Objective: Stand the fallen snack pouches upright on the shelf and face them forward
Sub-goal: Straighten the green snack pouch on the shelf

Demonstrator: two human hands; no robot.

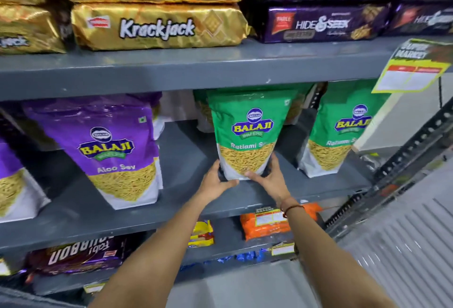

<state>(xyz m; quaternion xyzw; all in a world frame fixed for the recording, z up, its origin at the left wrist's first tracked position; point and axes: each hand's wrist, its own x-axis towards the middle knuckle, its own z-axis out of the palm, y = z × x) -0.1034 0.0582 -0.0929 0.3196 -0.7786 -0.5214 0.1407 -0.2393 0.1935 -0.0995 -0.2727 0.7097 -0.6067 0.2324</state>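
A green Balaji Ratlami Sev pouch [247, 133] stands upright on the grey middle shelf [186, 160], label facing me. My left hand [215, 182] grips its lower left corner and my right hand [267, 177] grips its lower right edge, thumbs on the front. To its right a second green pouch [340, 131] stands upright, label forward. On the left a purple Aloo Sev pouch [115, 150] stands upright, with another purple pouch [12, 185] cut off at the frame's left edge. Behind the held pouch more green pouches are partly hidden.
Gold Krackjack packs [157, 28] and purple Hide & Seek packs [323, 23] fill the shelf above. A yellow price tag [411, 69] hangs at the right. The lower shelf holds an orange pack [264, 224] and dark packs [78, 256]. A perforated steel upright [416, 143] bounds the right side.
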